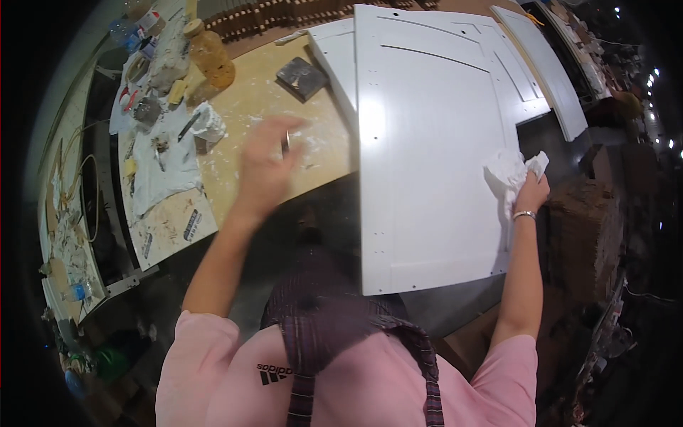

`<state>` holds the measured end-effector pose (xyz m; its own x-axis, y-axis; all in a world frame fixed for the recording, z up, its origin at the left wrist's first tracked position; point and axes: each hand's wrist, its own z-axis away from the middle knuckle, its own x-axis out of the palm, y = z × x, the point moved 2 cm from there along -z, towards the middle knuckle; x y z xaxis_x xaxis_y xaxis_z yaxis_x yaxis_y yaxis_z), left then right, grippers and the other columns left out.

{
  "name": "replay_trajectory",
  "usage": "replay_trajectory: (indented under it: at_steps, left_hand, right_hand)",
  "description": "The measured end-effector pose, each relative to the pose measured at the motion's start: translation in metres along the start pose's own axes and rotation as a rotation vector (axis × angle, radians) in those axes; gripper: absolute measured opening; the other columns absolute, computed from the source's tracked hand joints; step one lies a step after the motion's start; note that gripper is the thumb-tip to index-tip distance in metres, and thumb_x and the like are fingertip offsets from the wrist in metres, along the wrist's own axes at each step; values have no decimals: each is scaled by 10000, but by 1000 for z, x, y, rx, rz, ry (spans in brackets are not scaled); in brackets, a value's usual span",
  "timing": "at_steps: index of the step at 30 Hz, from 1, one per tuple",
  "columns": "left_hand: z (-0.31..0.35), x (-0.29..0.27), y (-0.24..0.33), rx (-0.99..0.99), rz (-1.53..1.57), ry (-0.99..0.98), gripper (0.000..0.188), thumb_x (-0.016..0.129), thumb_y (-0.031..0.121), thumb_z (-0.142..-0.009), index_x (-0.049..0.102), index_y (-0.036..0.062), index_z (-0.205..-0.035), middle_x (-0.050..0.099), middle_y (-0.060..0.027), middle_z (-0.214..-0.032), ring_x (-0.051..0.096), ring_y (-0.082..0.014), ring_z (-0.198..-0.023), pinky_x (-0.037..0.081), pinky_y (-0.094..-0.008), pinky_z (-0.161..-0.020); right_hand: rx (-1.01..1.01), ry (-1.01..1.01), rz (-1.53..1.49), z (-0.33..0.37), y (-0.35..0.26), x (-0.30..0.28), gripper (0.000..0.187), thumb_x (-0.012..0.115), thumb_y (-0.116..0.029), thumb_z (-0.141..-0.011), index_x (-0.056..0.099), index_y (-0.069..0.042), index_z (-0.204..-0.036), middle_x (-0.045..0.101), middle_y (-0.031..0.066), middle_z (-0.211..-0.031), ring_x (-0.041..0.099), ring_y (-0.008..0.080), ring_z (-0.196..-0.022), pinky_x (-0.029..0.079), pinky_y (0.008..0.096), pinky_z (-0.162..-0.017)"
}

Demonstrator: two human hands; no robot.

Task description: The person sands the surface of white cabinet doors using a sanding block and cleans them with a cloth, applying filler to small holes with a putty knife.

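Note:
A white panel (434, 178) with grooved lines, like a cabinet door, lies in front of me and juts over the table's near edge. At its right edge my right hand (532, 193) is closed on a crumpled white cloth (506, 171), part of which rests on the panel. My left hand (267, 164) is above the table, left of the panel and blurred by motion. Its fingers are curled around something small and dark that I cannot make out. Beyond that hand, a dark square block (302, 79) lies on the table beside the panel.
The yellowish tabletop (245, 107) has white smears. On its left are a jar (208, 53) with a yellowish-brown coating, a crumpled white rag (208, 122), a white cloth (167, 171) and small tools. More white panels (544, 71) lie at the far right; brown stacked pieces (587, 228) stand below.

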<state>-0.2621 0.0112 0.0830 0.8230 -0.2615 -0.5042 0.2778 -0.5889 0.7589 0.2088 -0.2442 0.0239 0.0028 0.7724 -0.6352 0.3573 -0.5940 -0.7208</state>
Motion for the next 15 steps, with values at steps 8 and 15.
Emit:
replay_trajectory:
  at_steps: [8,15]
  left_hand:
    - [34,171,110,-111,488,-581,806,783,81,-769,412,70,-1484,448,-166,-1458,476,-281,-1325,418,-349,-1077]
    - [-46,115,24,-45,53,-79,393,711,112,-851,624,80,-1232,647,-150,-1184,621,-283,-1087,529,-399,-920]
  right_hand:
    - [558,-813,-1210,171,-121,1,402,556,-281,-997,568,-38,-1317,608,83,-1275,578,160,-1175,464,353,-999]
    - [-225,-345,-60,66,-37,-67,468,676,-152,-858,575,18,-1282,543,169,-1314,521,289,-1218,401,378,-1054]
